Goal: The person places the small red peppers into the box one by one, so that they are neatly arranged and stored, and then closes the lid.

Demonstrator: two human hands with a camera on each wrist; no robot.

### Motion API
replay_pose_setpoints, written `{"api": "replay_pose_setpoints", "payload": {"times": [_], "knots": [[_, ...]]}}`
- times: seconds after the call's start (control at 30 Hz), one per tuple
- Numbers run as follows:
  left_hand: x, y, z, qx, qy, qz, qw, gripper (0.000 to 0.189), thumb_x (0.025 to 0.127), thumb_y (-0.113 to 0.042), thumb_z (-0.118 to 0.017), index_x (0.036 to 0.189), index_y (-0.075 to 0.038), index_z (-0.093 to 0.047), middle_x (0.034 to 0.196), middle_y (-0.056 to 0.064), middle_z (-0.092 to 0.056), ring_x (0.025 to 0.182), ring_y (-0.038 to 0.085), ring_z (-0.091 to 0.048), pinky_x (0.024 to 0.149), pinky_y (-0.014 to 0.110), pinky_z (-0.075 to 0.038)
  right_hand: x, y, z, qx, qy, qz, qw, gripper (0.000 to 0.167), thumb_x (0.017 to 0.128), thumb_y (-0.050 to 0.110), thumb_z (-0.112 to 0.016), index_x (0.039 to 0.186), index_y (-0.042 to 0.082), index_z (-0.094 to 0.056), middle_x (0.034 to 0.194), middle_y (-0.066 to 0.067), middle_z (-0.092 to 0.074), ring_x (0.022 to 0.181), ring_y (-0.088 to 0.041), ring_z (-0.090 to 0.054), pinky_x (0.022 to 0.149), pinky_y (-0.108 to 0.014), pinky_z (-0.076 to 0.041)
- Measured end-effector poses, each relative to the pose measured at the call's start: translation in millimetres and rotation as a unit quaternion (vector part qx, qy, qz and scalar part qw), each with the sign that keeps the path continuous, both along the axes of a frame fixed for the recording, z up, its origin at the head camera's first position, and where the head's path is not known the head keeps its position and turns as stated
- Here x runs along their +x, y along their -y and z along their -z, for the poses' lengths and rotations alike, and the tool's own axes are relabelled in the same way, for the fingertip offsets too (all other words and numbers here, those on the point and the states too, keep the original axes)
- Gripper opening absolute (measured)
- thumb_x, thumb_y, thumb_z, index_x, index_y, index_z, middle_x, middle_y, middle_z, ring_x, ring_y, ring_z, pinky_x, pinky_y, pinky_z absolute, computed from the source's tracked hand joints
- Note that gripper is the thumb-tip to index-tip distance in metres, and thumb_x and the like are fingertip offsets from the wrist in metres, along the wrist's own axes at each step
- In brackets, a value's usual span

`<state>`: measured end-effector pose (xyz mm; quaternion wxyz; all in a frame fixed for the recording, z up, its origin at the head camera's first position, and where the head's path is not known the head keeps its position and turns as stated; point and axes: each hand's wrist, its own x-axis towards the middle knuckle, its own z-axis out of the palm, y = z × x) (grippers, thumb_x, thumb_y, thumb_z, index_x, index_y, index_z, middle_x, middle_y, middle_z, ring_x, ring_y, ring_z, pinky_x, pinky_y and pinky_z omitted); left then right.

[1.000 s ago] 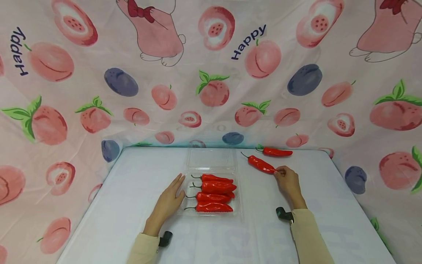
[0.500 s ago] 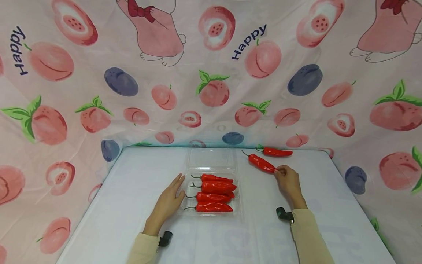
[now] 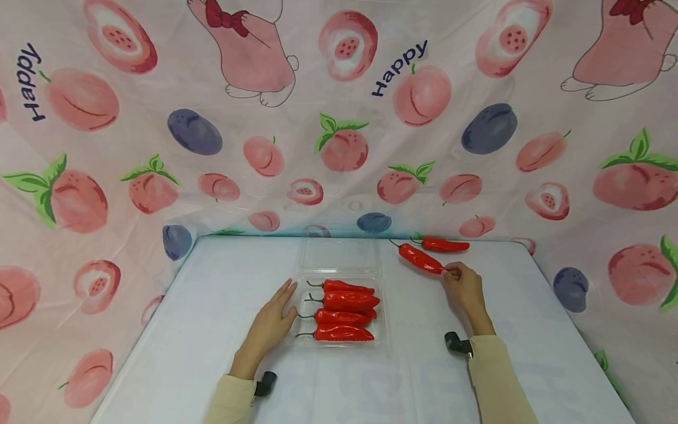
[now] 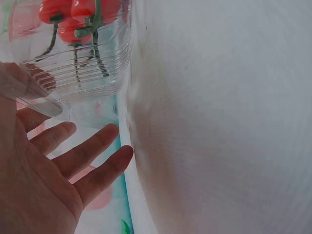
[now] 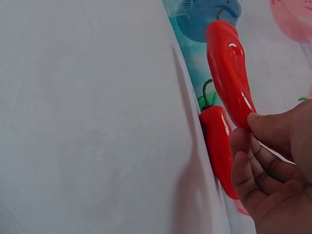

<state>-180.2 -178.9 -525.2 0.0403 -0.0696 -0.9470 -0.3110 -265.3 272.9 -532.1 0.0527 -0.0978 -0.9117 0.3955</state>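
My right hand (image 3: 466, 290) pinches a red chili pepper (image 3: 420, 258) by its tip, with the stem pointing away to the upper left. In the right wrist view thumb and fingertips meet at the end of this pepper (image 5: 229, 68). My left hand (image 3: 268, 321) lies along the left side of a clear plastic box (image 3: 384, 330), fingers extended. Seen from the left wrist, the fingers (image 4: 92, 151) are spread and the thumb is at the box wall. Several red peppers (image 3: 346, 301) lie side by side in the box, stems to the left.
Behind the held pepper, another red pepper (image 3: 446, 244) lies at the table's back edge. The box's clear lid (image 3: 340, 254) is folded back flat behind it. A fruit-print cloth (image 3: 349, 106) hangs beyond the white table (image 3: 212, 306).
My right hand has shifted slightly away and right, and the pinched pepper has moved a little toward the back with it. The left hand and box have stayed put.
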Motion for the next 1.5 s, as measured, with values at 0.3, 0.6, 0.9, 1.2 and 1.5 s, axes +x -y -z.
{"api": "replay_pose_setpoints", "payload": {"times": [0.3,0.6,0.9,1.2,1.5], "knots": [[0.6,0.1,-1.3,-0.002,0.013,-0.003,0.9999,0.057,0.096,-0.021,-0.057,0.151,-0.017,-0.041,0.16,0.0,-0.035,0.14,0.033,-0.044,0.111,0.055,-0.04,2.4,7,-12.7,0.014,-0.065,-0.002,0.9978,0.023,0.096,0.015,-0.061,0.112,-0.002,-0.065,0.1,-0.022,-0.07,0.085,-0.029,-0.065,0.065,-0.022,-0.049],[0.5,0.4,-0.5,-0.001,0.01,-0.001,0.9999,0.056,0.096,-0.02,-0.057,0.15,-0.016,-0.042,0.16,0.001,-0.036,0.14,0.033,-0.045,0.111,0.054,-0.04,8.5,14,-29.7,-0.006,-0.09,-0.011,0.9958,0.025,0.097,0.016,-0.06,0.115,-0.001,-0.064,0.101,-0.022,-0.07,0.086,-0.03,-0.066,0.07,-0.022,-0.053],[0.5,0.3,-0.3,-0.005,0.01,-0.003,0.9999,0.057,0.096,-0.021,-0.057,0.151,-0.017,-0.041,0.16,0.0,-0.036,0.14,0.033,-0.044,0.111,0.054,-0.04,13.0,21,-45.6,-0.01,-0.134,-0.017,0.9908,0.024,0.094,0.015,-0.065,0.112,-0.002,-0.066,0.097,-0.022,-0.071,0.083,-0.027,-0.066,0.062,-0.008,-0.046],[0.7,-0.1,-0.5,-0.003,0.012,-0.004,0.9999,0.056,0.096,-0.021,-0.057,0.15,-0.017,-0.042,0.16,0.0,-0.036,0.14,0.033,-0.045,0.111,0.054,-0.04,17.7,30,-56.3,-0.022,-0.133,-0.03,0.9904,0.025,0.094,0.016,-0.066,0.112,-0.001,-0.066,0.1,-0.021,-0.071,0.085,-0.028,-0.068,0.065,-0.003,-0.045],[-0.1,-0.1,0.1,-0.005,0.007,-0.005,1.0,0.056,0.096,-0.02,-0.057,0.15,-0.016,-0.043,0.159,0.001,-0.037,0.139,0.033,-0.046,0.11,0.055,-0.041,21.7,41,-63.3,-0.016,-0.157,-0.059,0.9857,0.023,0.092,0.014,-0.067,0.11,0.0,-0.067,0.098,-0.019,-0.073,0.086,-0.028,-0.068,0.068,-0.003,-0.045]]}}
